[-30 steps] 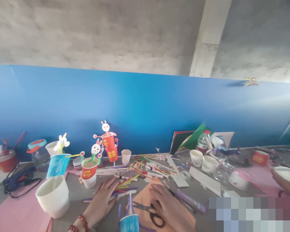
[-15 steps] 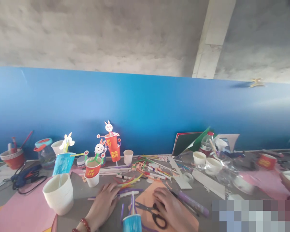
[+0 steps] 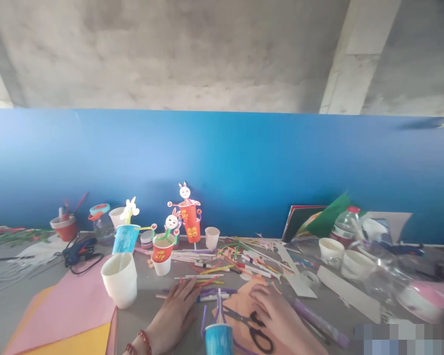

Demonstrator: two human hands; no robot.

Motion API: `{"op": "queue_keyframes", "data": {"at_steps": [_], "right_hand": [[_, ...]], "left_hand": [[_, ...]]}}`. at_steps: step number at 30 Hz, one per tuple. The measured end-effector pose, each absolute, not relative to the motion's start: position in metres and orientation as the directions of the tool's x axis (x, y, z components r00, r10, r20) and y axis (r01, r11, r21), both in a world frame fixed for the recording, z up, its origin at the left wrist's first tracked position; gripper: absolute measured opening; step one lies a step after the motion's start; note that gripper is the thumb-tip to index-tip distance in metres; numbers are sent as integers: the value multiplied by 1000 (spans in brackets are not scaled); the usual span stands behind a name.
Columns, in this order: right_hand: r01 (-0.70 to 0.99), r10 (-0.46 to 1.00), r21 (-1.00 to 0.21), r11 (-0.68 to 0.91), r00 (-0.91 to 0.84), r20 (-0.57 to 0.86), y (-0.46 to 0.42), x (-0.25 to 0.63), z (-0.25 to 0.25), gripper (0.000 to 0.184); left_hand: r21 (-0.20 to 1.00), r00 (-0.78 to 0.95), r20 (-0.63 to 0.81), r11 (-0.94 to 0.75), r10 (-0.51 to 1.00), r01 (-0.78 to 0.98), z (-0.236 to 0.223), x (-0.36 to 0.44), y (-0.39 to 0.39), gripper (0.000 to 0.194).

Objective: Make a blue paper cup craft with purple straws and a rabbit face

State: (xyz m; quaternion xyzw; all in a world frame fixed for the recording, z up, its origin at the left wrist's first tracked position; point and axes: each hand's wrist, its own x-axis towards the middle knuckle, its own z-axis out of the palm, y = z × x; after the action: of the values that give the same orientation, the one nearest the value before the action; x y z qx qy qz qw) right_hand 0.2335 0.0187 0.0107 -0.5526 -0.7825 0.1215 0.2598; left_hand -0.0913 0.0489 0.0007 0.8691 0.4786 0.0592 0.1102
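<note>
In the head view, the left hand (image 3: 175, 311) rests palm-down on the table (image 3: 142, 318), slack and grasping nothing visible; the right hand (image 3: 276, 308) rests loosely bent on the orange paper (image 3: 240, 297), apparently grasping nothing. A sideways sweep of it might jog the scissors (image 3: 248, 322) into the blue cup (image 3: 219, 341). They lie slantwise on the paper, beside that hand: tips toward its left edge, handles toward the table's near side.

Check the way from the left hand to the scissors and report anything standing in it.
A purple straw beside the left hand, then the blue cup with pale straws sticking up from it. The scissors lie past them on orange paper, near the right hand.
</note>
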Motion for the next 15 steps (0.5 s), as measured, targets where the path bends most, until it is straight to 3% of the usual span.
{"op": "queue_keyframes", "data": {"at_steps": [8,11,15], "right_hand": [[896,961,-354,267,-220,168,-4,248,-13,36],[926,951,-268,267,-207,231,-18,265,-30,43],[934,885,-139,329,-253,391,-42,287,-52,38]], "left_hand": [[245,506,-12,-488,863,838,-2,-87,58,57],[250,482,39,-475,875,844,-4,-86,64,54],[248,465,113,-478,878,843,-6,-93,59,53]]}}
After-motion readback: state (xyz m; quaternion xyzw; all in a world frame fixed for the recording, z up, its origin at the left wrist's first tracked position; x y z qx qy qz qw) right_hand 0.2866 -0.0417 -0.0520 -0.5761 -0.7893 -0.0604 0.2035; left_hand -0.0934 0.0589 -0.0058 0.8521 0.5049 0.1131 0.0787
